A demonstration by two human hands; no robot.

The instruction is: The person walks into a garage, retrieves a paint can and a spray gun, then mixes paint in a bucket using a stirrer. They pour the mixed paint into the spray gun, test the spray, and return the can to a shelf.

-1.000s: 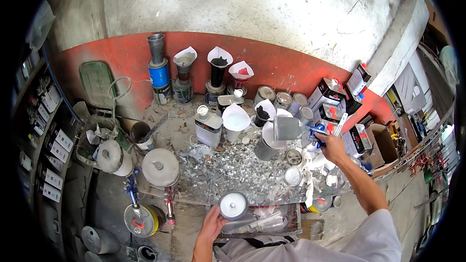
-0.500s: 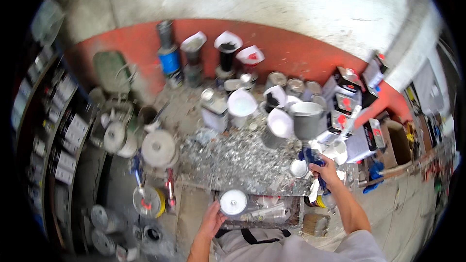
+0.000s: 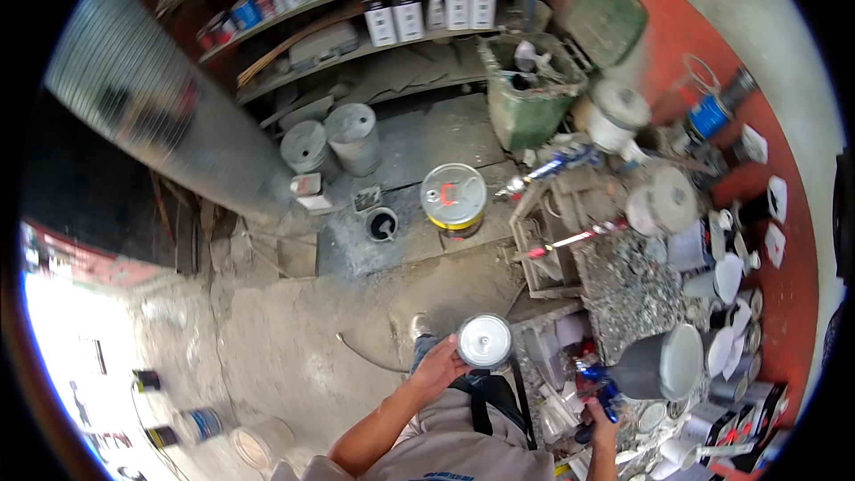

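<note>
Near the lower middle, my left hand [image 3: 435,369] grips the edge of a round whitish lid [image 3: 484,340] with a knob in the centre. At lower right, my right hand [image 3: 601,416] is closed on a blue spray gun [image 3: 602,387], whose large grey cup [image 3: 652,362] points right over the speckled, littered workbench [image 3: 613,289]. Beside the bench, another blue spray gun [image 3: 561,163] and a red spray gun [image 3: 581,239] rest on a stand. Paper-lined cups [image 3: 726,278] and cans line the bench's far side.
A yellow-banded drum [image 3: 452,196], grey drums [image 3: 352,138] and an open pot [image 3: 381,226] stand on the floor. Shelves of cans [image 3: 392,16] run behind a green bin [image 3: 525,98]. A corrugated metal column [image 3: 147,98] is at left; a hose [image 3: 374,359] lies near my feet.
The view has swung sharply left from the wall and bench toward the shelves and floor. The spray gun cup has tipped upright, then toward the right. The lid stays in my left hand.
</note>
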